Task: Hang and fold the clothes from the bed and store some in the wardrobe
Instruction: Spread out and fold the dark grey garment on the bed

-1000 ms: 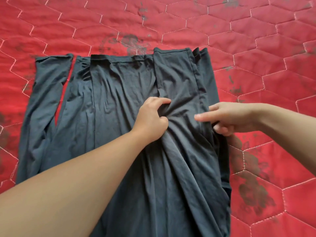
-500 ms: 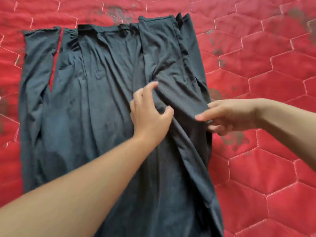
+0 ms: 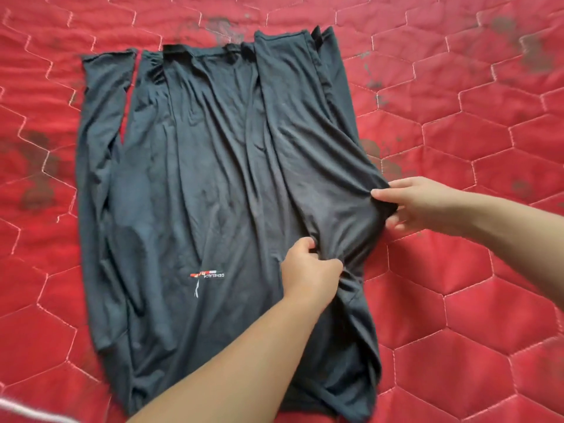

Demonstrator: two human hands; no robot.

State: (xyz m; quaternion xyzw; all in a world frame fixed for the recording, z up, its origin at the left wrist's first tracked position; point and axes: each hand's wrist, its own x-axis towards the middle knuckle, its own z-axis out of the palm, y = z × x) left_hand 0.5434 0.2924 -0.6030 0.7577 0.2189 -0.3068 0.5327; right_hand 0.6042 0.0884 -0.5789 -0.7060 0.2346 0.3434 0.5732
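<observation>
Both hands' grip bunches the dark garment (image 3: 213,178) at its right edge.

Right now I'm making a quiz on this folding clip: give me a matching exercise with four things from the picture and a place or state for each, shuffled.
Things:
1. left hand
2. right hand
3. logo
4. quilt

Places or states:
A. red, stitched in hexagons
B. pinches the garment's right edge
C. small print left of the left hand
D. grips bunched cloth near the garment's middle

Pairs: 1-D, 2-B, 3-C, 4-A
</observation>
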